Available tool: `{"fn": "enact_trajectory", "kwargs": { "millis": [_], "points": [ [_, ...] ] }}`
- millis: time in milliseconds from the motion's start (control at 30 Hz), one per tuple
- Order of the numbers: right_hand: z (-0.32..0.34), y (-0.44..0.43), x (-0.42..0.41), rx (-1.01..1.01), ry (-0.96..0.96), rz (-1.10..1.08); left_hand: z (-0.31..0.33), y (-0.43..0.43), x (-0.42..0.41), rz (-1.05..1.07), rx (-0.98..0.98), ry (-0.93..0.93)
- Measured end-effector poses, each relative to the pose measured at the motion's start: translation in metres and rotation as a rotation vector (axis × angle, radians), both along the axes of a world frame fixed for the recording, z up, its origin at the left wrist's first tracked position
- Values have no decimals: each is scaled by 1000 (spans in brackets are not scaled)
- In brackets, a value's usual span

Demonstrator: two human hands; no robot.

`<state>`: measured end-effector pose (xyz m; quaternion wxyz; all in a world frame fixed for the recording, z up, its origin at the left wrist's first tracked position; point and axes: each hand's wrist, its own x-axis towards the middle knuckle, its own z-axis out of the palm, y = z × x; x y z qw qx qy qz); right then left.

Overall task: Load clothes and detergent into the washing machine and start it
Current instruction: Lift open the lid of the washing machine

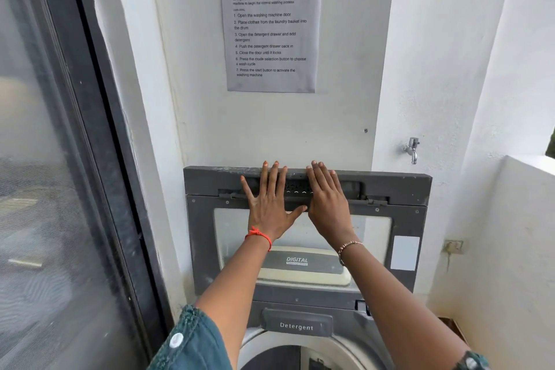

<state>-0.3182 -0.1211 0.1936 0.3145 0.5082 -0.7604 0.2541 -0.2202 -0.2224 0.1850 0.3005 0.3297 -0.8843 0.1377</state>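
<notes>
**Both hands flat on the raised lid of a top-load washer**

Head view, the only cam. Setting: a narrow white-walled nook. A dark-framed glass door (45,159) runs down the left side. A printed instruction sheet (271,21) is taped high on the wall (270,129), w/ a metal tap (412,149) to the right and a wall socket (453,246) lower down.

The washing machine sits below centre. Its grey lid (405,219) stands upright, w/ its top edge against the wall. The clear window reflects a "DIGITAL" label. Below the lid is a flap marked "Detergent" (296,326), then the round drum opening (270,357) at the bottom edge. The drum interior is dark, so can't tell if clothes are inside. No basket or detergent bottle in frame.

The left hand (267,204) has a red thread at the wrist and lies spread wide, palm flat on the lid's upper part. The right hand (329,204), w/ a bead bracelet, lies flat just beside it, fingers straight and reaching the top edge. Neither hand holds anything.

Step, as a judgement: prob. the door stage, w/ the lid being steadied open against the wall. It could equally be about to come down. If it's opening, the next move needs both hands off the lid and reaching for laundry, which is out of view. Check the lid rests stable first.
</notes>
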Motion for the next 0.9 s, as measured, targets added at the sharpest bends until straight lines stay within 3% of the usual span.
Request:
{"fn": "enact_trajectory", "kwargs": {
  "millis": [433, 900],
  "points": [
    [-27, 82, 40, 242, -113, -62, -22, 59, 61, -89, 70, -112],
    [-105, 312, 109, 393, -337, -316, -89, 240, 110, -472, 305, -218]
  ]
}}
